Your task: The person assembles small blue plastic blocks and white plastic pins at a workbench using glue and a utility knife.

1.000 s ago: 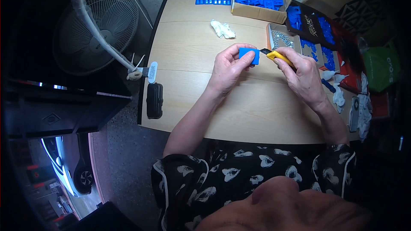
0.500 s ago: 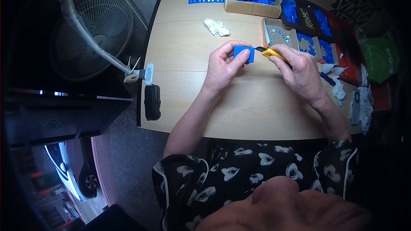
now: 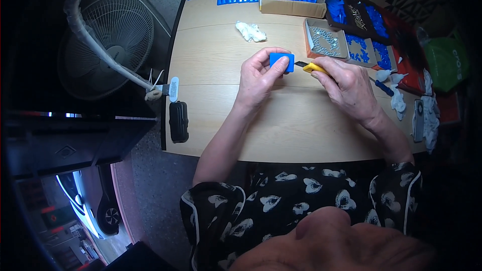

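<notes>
Your left hand [image 3: 258, 78] pinches the blue block [image 3: 281, 62]; your right hand [image 3: 346, 88] grips the yellow knife [image 3: 311, 66], its handle mostly hidden.

Yellow knife handle [image 3: 317, 67] mostly inside the right hand [image 3: 346, 88]; blade tip behind blue part [image 3: 281, 61].

Light wooden bench [image 3: 281, 125] carries a cardboard box [image 3: 291, 6] of blue parts, white crumpled cloth [image 3: 250, 31], tray of screws [image 3: 325, 40].

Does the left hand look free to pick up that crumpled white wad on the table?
Probably not right now: the left hand grips a blue plastic piece. The white wad lies just beyond it, with bare table between.
</notes>
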The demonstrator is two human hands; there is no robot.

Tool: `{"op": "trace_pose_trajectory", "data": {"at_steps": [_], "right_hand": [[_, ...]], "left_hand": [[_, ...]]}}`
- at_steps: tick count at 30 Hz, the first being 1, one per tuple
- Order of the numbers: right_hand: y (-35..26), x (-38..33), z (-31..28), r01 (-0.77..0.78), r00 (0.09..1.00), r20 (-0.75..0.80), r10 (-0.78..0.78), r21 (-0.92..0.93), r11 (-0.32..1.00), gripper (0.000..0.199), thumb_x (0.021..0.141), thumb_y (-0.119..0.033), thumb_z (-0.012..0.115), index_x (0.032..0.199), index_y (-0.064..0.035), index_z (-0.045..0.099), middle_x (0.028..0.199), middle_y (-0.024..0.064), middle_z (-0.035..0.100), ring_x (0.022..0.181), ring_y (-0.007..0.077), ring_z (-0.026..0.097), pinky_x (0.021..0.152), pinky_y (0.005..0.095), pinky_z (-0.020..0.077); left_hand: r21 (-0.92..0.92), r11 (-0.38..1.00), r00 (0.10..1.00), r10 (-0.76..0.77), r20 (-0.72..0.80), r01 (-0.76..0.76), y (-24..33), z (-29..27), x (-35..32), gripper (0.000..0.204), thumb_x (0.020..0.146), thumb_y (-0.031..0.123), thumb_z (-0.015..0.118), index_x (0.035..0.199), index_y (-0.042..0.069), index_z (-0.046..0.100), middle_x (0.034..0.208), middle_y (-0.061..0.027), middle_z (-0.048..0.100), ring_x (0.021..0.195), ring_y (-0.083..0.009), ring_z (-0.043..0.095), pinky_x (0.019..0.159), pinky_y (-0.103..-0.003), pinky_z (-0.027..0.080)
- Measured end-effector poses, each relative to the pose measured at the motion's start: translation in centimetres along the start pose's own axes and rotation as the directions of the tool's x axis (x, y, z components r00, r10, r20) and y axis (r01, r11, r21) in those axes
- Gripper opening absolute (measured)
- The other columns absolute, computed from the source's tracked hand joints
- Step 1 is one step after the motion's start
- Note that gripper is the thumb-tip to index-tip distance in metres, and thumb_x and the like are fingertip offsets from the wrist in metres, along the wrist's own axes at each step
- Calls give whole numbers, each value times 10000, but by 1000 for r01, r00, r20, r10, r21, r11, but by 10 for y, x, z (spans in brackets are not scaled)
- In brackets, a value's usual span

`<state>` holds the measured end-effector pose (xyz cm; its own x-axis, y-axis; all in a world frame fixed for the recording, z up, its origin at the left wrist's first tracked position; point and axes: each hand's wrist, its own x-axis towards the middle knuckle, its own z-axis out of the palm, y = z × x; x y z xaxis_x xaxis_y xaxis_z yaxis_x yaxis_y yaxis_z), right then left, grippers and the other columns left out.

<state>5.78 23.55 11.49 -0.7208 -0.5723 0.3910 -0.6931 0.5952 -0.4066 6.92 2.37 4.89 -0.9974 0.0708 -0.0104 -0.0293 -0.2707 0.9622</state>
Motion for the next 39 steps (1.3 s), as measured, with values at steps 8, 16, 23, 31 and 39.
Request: {"op": "trace_pose_trajectory", "data": {"at_steps": [8, 16, 23, 31, 39], "right_hand": [[5, 0, -5, -22, 999, 43, 24, -38, 999, 147, 922, -156, 635, 1000, -32, 623, 798, 151, 682, 672, 281, 683, 580, 384, 529], [7, -1, -5, -57, 993, 106, 60, -36, 998, 216, 891, -123, 669, 1062, 9, 653, 898, 154, 700, 736, 282, 693, 635, 357, 537], [9, -3, -5, -62, 989, 135, 64, -23, 998, 195, 897, -132, 655, 1049, -10, 657, 833, 147, 692, 708, 281, 685, 627, 367, 532], [4, -16, -6, -75, 954, 295, 61, 39, 996, 161, 911, -156, 638, 1009, -30, 656, 733, 137, 673, 644, 285, 674, 594, 385, 526], [6, -4, -10, -99, 993, 79, 92, 88, 991, 157, 925, -144, 624, 1015, -17, 650, 723, 151, 672, 636, 284, 673, 582, 384, 517]], "left_hand": [[23, 1000, 1000, -9, 20, 9, 1, 2, -1, 227, 940, 159, 667, 1106, 7, 649, 942, -41, 664, 798, -58, 593, 698, -208, 488], [33, 999, 999, -30, 14, 29, 1, 2, -1, 245, 936, 202, 673, 1111, 33, 651, 908, -21, 653, 800, -73, 576, 714, -221, 456], [46, 998, 998, -52, 32, 50, 0, 2, -1, 255, 932, 204, 680, 1115, 30, 651, 912, -24, 654, 800, -75, 578, 722, -224, 464], [-28, 998, 998, -55, 15, 56, 2, 1, 2, 244, 938, 171, 663, 1120, 10, 643, 932, -39, 656, 810, -77, 583, 723, -226, 471], [-99, 987, 991, -119, 68, 126, 0, -2, 0, 245, 935, 185, 674, 1111, 17, 648, 927, -57, 664, 787, -88, 604, 693, -225, 493]]}}
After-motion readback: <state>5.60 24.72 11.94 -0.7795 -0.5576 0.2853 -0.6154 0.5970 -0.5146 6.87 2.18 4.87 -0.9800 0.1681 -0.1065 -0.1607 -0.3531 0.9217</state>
